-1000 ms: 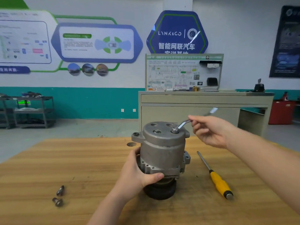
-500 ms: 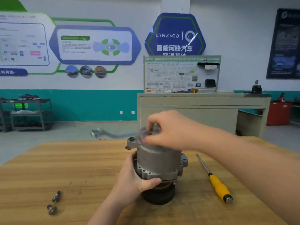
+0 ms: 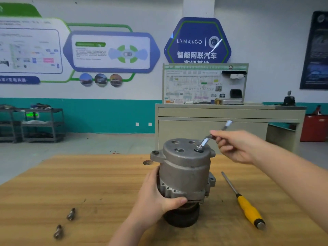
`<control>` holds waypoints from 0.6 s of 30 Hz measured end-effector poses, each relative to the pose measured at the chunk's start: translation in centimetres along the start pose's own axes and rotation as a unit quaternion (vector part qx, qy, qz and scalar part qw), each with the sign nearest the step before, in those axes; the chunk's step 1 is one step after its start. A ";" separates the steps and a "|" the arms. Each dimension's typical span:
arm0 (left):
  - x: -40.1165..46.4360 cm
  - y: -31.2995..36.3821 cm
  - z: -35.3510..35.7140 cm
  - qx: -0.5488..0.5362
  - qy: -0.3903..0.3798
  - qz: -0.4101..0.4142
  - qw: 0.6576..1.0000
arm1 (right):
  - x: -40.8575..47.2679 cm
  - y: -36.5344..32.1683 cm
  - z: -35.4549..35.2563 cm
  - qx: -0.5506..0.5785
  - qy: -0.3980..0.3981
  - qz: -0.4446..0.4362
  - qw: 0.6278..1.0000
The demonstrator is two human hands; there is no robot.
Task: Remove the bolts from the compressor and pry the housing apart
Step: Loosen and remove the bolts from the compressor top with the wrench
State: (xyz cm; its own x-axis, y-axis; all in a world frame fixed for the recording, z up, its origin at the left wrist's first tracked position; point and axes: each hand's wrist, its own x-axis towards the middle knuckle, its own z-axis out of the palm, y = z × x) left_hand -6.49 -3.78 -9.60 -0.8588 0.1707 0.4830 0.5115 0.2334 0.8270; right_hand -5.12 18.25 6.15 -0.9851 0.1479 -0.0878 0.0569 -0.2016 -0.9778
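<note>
Two loose steel bolts [image 3: 64,222] lay lower left — the right hand [image 3: 236,148] pinched the bent silver wrench [image 3: 206,139] on a seated top bolt [image 3: 199,148]; the left hand [image 3: 156,197] gripped the grey cast-metal compressor [image 3: 186,167] — housing unpried.

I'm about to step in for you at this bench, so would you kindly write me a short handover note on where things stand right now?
Left hand grips the compressor, upright on the table.
Right hand holds the wrench, its ring end on a bolt on the top face.
Done: two bolts lie loose at front left.
Left: undo this bolt, check for others, then pry the housing apart; the screwdriver lies to the right.
</note>
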 end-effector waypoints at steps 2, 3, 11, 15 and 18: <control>0.0 -0.1 -0.1 0.013 0.000 0.008 1.000 | 0.9 -1.7 2.1 -0.175 0.004 -0.005 0.985; 0.0 0.0 -0.2 0.021 0.000 0.015 1.000 | 1.0 -2.4 3.4 -0.276 0.004 -0.025 0.961; 0.1 0.2 -0.4 0.051 -0.003 0.011 0.999 | -4.7 0.4 9.3 -0.659 -0.022 -0.386 0.645; 0.0 0.3 -0.4 0.021 -0.021 -0.005 1.000 | -7.4 3.0 4.3 -0.529 -0.056 -0.507 0.678; -0.2 0.4 -0.4 0.008 -0.018 -0.017 1.000 | -7.5 4.7 0.1 -0.405 -0.046 -0.534 0.741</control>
State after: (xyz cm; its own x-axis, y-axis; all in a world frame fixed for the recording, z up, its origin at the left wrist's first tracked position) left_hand -6.10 -4.10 -9.28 -0.8738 0.1969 0.4446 0.4835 0.2544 0.8376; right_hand 2.52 16.11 2.21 -0.5426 -0.2698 0.7955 -0.7212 0.6351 -0.2766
